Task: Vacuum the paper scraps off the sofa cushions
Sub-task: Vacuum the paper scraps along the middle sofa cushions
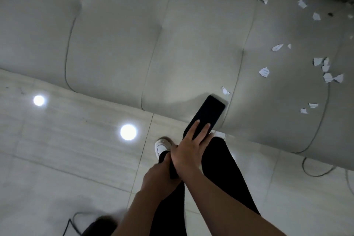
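Where the tiled floor [57, 149] fills the lower left: two round light reflections [38, 100], one dark cable [71, 223] at the bottom edge. One white shoe [161, 145], just left of the hands. Left hand [159, 174]: fingers curled round the near end of a black handheld device [206, 115]. Right hand [188, 151]: laid across the device, fingers straight on its top face. Device's far end: over the front edge of the sofa cushions [115, 34], near one scrap. Paper scraps [264, 72]: scattered on the rightmost cushion, none on the cushions to the left. Second cable [316, 172]: looped on the floor at right.
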